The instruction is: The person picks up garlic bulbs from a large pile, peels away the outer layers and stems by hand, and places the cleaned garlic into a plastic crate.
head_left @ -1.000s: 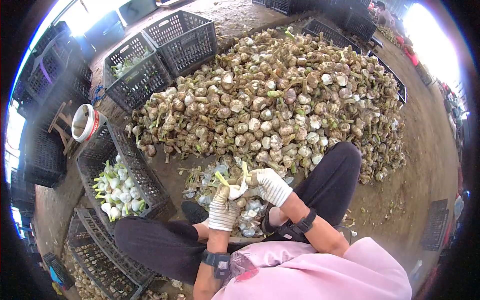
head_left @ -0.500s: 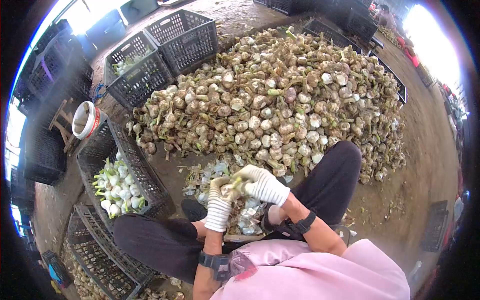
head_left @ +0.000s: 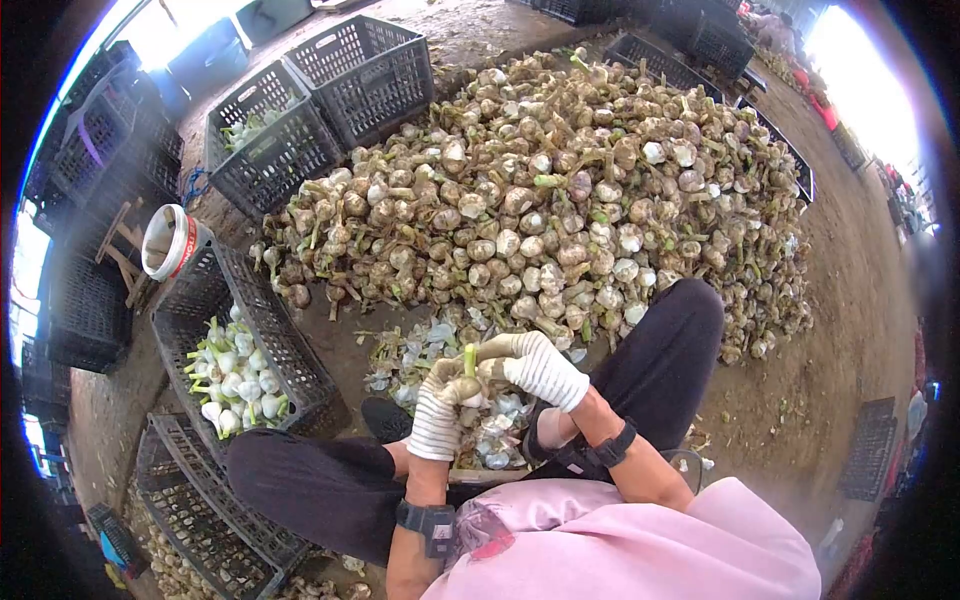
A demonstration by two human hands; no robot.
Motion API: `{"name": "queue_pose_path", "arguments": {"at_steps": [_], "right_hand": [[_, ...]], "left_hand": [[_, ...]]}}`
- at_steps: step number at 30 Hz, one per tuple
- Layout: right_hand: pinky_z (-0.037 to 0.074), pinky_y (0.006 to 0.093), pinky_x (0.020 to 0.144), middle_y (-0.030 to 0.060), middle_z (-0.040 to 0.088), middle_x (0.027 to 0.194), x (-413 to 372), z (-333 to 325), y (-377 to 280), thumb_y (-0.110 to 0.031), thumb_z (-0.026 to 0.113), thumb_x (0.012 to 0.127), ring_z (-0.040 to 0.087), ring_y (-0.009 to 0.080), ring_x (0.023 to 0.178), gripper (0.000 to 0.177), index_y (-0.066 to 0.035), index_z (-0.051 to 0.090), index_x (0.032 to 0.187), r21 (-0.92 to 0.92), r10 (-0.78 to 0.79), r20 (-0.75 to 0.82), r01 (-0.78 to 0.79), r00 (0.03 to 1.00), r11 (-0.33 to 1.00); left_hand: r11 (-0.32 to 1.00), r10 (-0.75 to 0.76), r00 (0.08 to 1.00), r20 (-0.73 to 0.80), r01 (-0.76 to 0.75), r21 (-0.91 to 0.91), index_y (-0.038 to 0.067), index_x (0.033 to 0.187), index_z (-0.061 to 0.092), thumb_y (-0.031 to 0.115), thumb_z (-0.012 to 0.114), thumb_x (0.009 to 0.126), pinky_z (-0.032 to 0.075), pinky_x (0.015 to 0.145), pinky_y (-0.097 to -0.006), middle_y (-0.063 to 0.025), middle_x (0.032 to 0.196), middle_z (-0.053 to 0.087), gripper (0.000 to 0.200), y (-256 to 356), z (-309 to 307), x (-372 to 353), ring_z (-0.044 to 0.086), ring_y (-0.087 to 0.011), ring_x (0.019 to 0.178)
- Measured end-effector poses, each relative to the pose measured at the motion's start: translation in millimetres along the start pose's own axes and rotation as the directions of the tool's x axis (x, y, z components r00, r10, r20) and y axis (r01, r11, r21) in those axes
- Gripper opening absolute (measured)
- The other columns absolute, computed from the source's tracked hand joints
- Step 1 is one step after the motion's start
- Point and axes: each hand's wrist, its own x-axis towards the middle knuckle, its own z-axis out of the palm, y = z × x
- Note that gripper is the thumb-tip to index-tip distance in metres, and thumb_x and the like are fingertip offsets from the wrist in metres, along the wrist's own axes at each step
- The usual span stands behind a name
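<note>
My left hand (head_left: 437,405), in a white striped glove, is closed around a garlic bulb (head_left: 463,388) whose green stem points up. My right hand (head_left: 525,366), gloved the same way, has its fingers bent against the bulb and stem from the right. Under both hands lie loose papery skins (head_left: 497,440) between my legs. A large heap of unpeeled garlic (head_left: 530,215) spreads in front of me. On the left, clean white bulbs with green stems (head_left: 240,377) lie inside a black crate (head_left: 300,355).
Two black crates (head_left: 365,85) stand beyond the heap's left side, one holding some garlic. A white bucket (head_left: 172,243) is beside the near crate. Another black crate (head_left: 205,510) lies at lower left. More crates are stacked at far left.
The garlic stem now stands upright between my hands. My right hand has shifted slightly right, and its fingers have moved along the bulb.
</note>
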Motion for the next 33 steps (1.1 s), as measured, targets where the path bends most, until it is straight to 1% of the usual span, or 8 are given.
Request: {"name": "queue_pose_path", "arguments": {"at_steps": [4, 9, 12, 13, 21, 26, 29, 33], "right_hand": [[0.047, 0.0251, 0.064, 0.0031, 0.066, 0.075, 4, -6, 10, -0.008, 0.060, 0.075, 0.057, 0.0095, 0.069, 0.026, 0.002, 0.066, 0.098, -0.072, 0.031, 0.051, -0.027, 0.998, 0.997], [0.051, 0.0252, 0.063, 0.0029, 0.064, 0.072, -1, -8, 8, -0.004, 0.061, 0.072, 0.059, 0.0098, 0.066, 0.015, 0.001, 0.068, 0.084, 0.483, 0.306, 0.118, -0.324, 0.945, 0.814], [0.051, 0.0240, 0.062, 0.0057, 0.064, 0.074, 4, -5, 31, -0.005, 0.062, 0.074, 0.060, 0.0120, 0.067, 0.015, 0.002, 0.067, 0.087, 0.332, -0.023, 0.051, 0.005, 0.998, 0.943], [0.050, 0.0233, 0.062, 0.0052, 0.065, 0.077, 3, -11, 34, -0.007, 0.063, 0.077, 0.059, 0.0114, 0.069, 0.017, 0.002, 0.067, 0.091, 0.648, 0.326, 0.144, -0.339, 0.934, 0.682], [0.047, 0.0240, 0.064, 0.0046, 0.065, 0.077, -8, 1, -9, -0.010, 0.059, 0.078, 0.055, 0.0053, 0.070, 0.023, 0.003, 0.066, 0.097, -0.037, 0.088, -0.026, -0.089, 0.996, 0.995], [0.047, 0.0234, 0.060, 0.0048, 0.066, 0.074, -8, -6, 3, -0.008, 0.057, 0.076, 0.055, 0.0063, 0.062, 0.023, 0.003, 0.066, 0.094, -0.025, 0.158, -0.018, -0.158, 0.987, 0.987], [0.050, 0.0240, 0.062, 0.0029, 0.065, 0.078, -8, -10, 2, -0.008, 0.061, 0.075, 0.059, 0.0101, 0.065, 0.020, 0.005, 0.066, 0.090, 0.421, 0.245, 0.129, -0.277, 0.961, 0.864], [0.052, 0.0273, 0.064, 0.0082, 0.065, 0.083, -3, -4, 22, -0.013, 0.066, 0.079, 0.063, 0.0159, 0.071, 0.022, 0.005, 0.065, 0.092, 0.414, 0.108, 0.070, -0.127, 0.992, 0.902]], "left_hand": [[0.976, 0.053, 0.998, -0.013, -0.049, 0.213, 0.002, 0.092, 0.058, 0.005, 0.065, 0.072, 0.049, 0.058, -0.0248, -0.0056, 0.077, 0.062, 0.022, 4, 5, -5, 0.058, -0.0115, 0.065], [0.971, 0.062, 0.997, 0.034, -0.069, 0.227, 0.002, 0.092, 0.059, 0.003, 0.066, 0.069, 0.051, 0.059, -0.0245, -0.0062, 0.079, 0.063, 0.024, 5, 5, -10, 0.061, -0.0140, 0.067], [0.997, 0.025, 0.996, 0.091, -0.032, 0.075, 0.002, 0.095, 0.060, 0.001, 0.067, 0.068, 0.053, 0.062, -0.0245, -0.0069, 0.082, 0.065, 0.027, 7, 6, -12, 0.063, -0.0158, 0.072], [0.997, 0.032, 0.996, 0.088, -0.038, 0.068, 0.003, 0.094, 0.060, -0.001, 0.067, 0.069, 0.053, 0.061, -0.0248, -0.0060, 0.082, 0.065, 0.027, 4, 6, -10, 0.064, -0.0154, 0.071], [0.950, 0.071, 0.997, -0.038, -0.056, 0.309, 0.000, 0.094, 0.060, 0.002, 0.066, 0.073, 0.049, 0.057, -0.0231, -0.0061, 0.079, 0.063, 0.022, 6, -6, -4, 0.058, -0.0105, 0.065], [0.700, 0.189, 0.981, 0.035, -0.160, 0.696, -0.002, 0.093, 0.060, 0.002, 0.067, 0.072, 0.049, 0.058, -0.0245, -0.0064, 0.078, 0.063, 0.022, 13, -5, -10, 0.057, -0.0093, 0.065], [0.891, 0.035, 0.999, 0.040, -0.049, 0.451, 0.000, 0.094, 0.061, -0.001, 0.067, 0.070, 0.050, 0.060, -0.0245, -0.0064, 0.078, 0.064, 0.024, 21, -2, -13, 0.061, -0.0122, 0.067], [0.991, 0.010, 0.998, 0.059, -0.018, 0.133, 0.003, 0.100, 0.060, 0.000, 0.067, 0.072, 0.054, 0.064, -0.0257, -0.0061, 0.088, 0.064, 0.029, 5, -4, -4, 0.063, -0.0152, 0.074]]}}
